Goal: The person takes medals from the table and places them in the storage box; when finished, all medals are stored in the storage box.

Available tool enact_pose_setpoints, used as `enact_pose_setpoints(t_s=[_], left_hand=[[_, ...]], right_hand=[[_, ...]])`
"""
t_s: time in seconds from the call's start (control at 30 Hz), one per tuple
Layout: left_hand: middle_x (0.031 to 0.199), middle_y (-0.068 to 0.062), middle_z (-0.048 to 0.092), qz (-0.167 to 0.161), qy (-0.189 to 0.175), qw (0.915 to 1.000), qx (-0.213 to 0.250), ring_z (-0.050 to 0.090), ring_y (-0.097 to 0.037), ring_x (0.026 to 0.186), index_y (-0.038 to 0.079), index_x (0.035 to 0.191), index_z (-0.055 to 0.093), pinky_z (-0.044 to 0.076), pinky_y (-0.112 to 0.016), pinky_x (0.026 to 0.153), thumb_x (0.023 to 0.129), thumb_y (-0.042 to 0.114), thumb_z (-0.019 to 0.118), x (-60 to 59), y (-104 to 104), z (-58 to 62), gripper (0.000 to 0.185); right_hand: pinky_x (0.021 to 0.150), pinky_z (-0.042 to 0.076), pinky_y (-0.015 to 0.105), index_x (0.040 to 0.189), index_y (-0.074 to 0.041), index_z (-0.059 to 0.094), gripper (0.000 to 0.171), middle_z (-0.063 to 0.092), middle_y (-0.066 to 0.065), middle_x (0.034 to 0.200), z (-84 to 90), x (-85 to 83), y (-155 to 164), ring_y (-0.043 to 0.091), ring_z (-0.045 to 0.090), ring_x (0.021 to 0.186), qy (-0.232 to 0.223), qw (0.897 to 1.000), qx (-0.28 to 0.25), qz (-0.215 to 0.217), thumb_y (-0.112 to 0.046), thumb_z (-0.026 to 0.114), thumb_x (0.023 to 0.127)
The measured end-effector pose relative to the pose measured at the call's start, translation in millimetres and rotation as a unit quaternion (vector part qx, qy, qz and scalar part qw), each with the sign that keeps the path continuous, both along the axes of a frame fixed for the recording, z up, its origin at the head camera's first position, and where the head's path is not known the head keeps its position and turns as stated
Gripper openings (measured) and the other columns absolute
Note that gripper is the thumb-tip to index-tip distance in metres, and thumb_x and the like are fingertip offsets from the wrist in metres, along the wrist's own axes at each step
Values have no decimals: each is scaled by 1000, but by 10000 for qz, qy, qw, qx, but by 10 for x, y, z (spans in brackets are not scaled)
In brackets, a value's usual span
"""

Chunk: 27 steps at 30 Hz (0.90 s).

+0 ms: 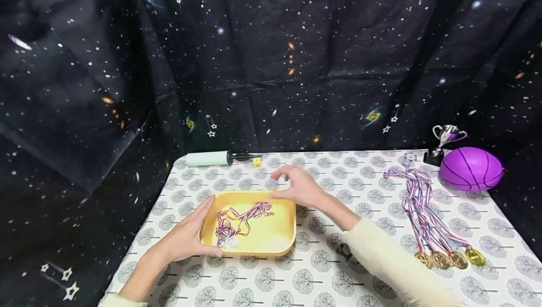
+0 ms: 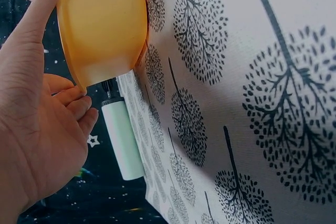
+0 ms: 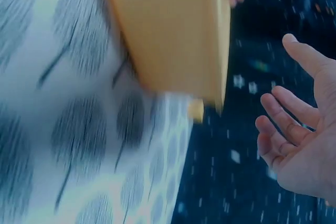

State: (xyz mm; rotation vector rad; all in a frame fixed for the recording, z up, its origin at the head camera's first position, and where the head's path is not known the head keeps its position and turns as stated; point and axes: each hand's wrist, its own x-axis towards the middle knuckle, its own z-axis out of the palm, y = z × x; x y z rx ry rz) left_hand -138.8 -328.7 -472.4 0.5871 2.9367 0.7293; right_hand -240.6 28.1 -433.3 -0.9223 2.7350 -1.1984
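Note:
A yellow wooden tray (image 1: 279, 236) lies on the tree-print tablecloth (image 1: 322, 269) and holds medals with striped ribbons (image 1: 239, 217). My left hand (image 1: 190, 236) rests against the tray's left rim, fingers straight; in the left wrist view the left hand (image 2: 37, 129) lies along the tray's side (image 2: 102, 24). My right hand (image 1: 296, 187) hovers open just above the tray's far right corner, holding nothing. In the right wrist view the right hand (image 3: 302, 135) has spread fingers beside the tray (image 3: 173, 30).
Several gold medals with ribbons (image 1: 423, 213) lie on the right of the table. A purple ball (image 1: 470, 168) and a small trophy (image 1: 442, 142) stand at the far right. A pale green pump (image 1: 211, 158) and a small yellow cube (image 1: 256, 161) lie at the back edge.

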Motion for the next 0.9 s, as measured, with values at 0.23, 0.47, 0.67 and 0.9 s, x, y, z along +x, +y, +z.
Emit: enact_pose_setpoints(t_s=[0.23,0.47,0.67,0.9], left_hand=[[176,-17,15,19,-89,9999,44,24,-40,159,3,170,13,29,-61,123,63,71,93,-7,7,4,150],[177,-15,14,11,-89,9999,70,23,-39,159,6,171,11,29,-61,123,64,72,92,6,3,-6,150],[177,-16,14,11,-50,10000,73,24,-40,158,3,170,13,30,-62,122,64,69,93,10,12,-6,148],[176,-18,16,-1,-26,10000,51,25,-42,157,1,169,15,31,-63,121,64,68,94,-1,31,1,148]], right_hand=[[85,58,40,139,-11,69,66,72,7,130,64,-94,859,24,63,106,-6,9978,-264,-607,-41,91,84],[94,56,56,147,-11,62,71,67,13,141,39,27,1677,34,63,117,2,9955,-177,-934,-35,90,87],[103,44,76,154,-8,55,74,60,20,149,-154,317,2323,46,56,131,-57,9946,-95,-1028,-32,87,91],[89,52,74,155,-7,54,76,65,25,136,-353,693,2924,46,60,118,-7,9912,87,-1323,-28,87,90]])
